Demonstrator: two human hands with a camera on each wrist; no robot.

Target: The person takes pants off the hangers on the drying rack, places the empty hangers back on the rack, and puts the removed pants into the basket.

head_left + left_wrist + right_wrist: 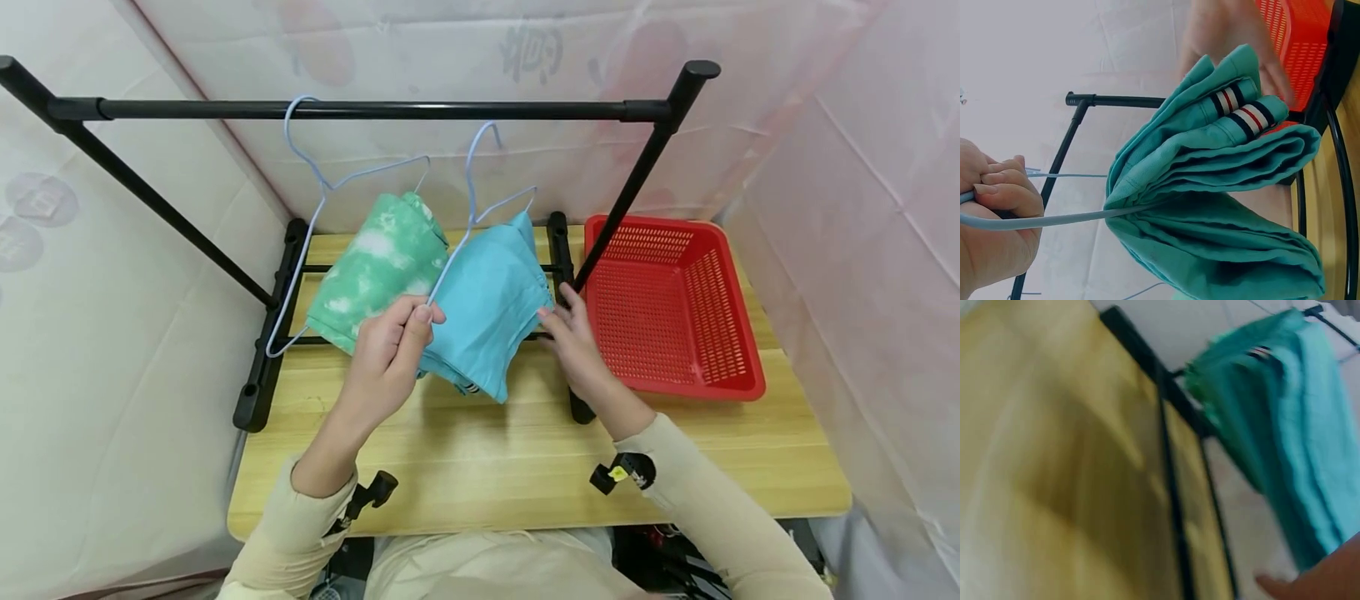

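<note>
My left hand (390,350) grips the end of a light blue wire hanger (470,192). Folded over that hanger is a turquoise garment (487,300), with striped bands (1241,109) showing at its edge in the left wrist view. The hook of this hanger appears just under the black bar (450,110). My right hand (577,346) has its fingers spread at the garment's right side, fingertips right at the cloth. To the left, a second blue hanger (322,183) hooks over the bar and carries a folded green and white patterned cloth (382,258).
The black rack's legs (266,350) stand on a light wooden table (450,467). A red perforated basket (675,308) sits on the right, beside the rack's right leg. Pale curtains (847,208) close in the back and sides.
</note>
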